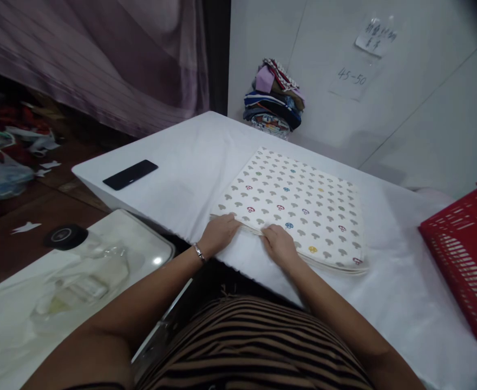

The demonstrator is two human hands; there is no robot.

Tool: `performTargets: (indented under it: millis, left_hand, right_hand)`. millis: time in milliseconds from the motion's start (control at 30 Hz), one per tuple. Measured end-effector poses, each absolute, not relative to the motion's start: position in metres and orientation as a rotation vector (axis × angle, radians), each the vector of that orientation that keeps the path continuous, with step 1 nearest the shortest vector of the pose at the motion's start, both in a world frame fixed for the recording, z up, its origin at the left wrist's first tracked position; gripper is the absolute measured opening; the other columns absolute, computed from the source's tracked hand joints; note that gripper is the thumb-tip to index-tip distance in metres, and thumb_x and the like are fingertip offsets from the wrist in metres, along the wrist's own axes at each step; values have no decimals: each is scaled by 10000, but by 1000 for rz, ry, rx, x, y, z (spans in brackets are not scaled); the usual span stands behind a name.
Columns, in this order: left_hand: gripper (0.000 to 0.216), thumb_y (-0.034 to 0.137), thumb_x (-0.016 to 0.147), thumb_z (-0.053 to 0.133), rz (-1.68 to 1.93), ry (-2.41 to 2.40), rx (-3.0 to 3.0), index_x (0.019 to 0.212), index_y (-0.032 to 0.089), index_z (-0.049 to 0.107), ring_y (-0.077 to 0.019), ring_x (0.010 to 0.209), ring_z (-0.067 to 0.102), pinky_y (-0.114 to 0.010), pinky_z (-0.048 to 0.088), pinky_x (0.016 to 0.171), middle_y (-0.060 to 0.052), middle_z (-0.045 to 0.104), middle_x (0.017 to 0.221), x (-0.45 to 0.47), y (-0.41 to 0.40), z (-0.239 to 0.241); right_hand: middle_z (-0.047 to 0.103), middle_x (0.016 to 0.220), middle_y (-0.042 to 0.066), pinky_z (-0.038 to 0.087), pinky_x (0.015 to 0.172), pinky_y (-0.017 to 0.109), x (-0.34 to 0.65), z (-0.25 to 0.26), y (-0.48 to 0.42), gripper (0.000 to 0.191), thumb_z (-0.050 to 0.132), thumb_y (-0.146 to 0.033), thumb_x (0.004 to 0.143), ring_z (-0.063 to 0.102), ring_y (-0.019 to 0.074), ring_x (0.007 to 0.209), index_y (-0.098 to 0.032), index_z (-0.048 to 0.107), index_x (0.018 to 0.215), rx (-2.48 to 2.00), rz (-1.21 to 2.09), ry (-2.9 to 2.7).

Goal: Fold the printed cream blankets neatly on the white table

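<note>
A folded white cloth (287, 200) printed with small grey, red, blue and yellow mushrooms lies flat in layers on the white-covered table (189, 162). At its near left corner, my left hand (219, 234) grips the edge, with the fingers on top. Farther right along that same near edge, my right hand (279, 245) is closed on the cloth's layers. Both thumbs are mostly hidden from view. A metal bracelet (198, 252) circles my left wrist.
A black phone (130, 174) rests on the table's left part. To the right stands a red plastic basket (465, 260). Folded clothes (274, 100) are stacked by the wall. On the left, a white surface (141, 233) holds clear plastic and a round black object (65, 236).
</note>
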State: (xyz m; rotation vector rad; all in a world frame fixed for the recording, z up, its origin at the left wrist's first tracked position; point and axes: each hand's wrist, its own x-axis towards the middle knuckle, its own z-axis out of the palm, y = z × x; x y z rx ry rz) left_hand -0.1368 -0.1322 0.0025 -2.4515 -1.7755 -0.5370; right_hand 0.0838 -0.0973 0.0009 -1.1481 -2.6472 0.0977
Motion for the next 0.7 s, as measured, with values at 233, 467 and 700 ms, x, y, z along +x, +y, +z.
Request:
performTargets:
  millis: [233, 467, 700]
  left_hand:
    - [183, 273, 885, 439, -516, -1725, -2480, 919, 193, 600, -169, 793, 522, -292, 389, 664, -34, 576, 832, -135, -133, 1]
    - [152, 197, 861, 441, -313, -1628, -2495, 857, 167, 590, -170, 756, 507, -297, 353, 614, -42, 568, 815, -132, -120, 4]
    - [155, 144, 840, 438, -314, -1460, -2479, 730, 158, 546, -175, 755, 483, -315, 352, 639, -47, 544, 775, -140, -129, 4]
  right_hand:
    - [579, 935, 80, 390, 781, 278, 84, 4, -97, 217, 415, -238, 915, 495, 193, 895, -163, 591, 1019, -1145, 160, -2654]
    - [580, 945, 66, 396, 803, 272, 84, 7, -95, 206, 422, -247, 913, 501, 182, 916, -180, 586, 1016, -1168, 238, -2659]
    - [567, 977, 80, 385, 752, 293, 80, 8, -100, 322, 421, -248, 903, 484, 204, 889, -202, 525, 1205, -1153, 110, -2724]
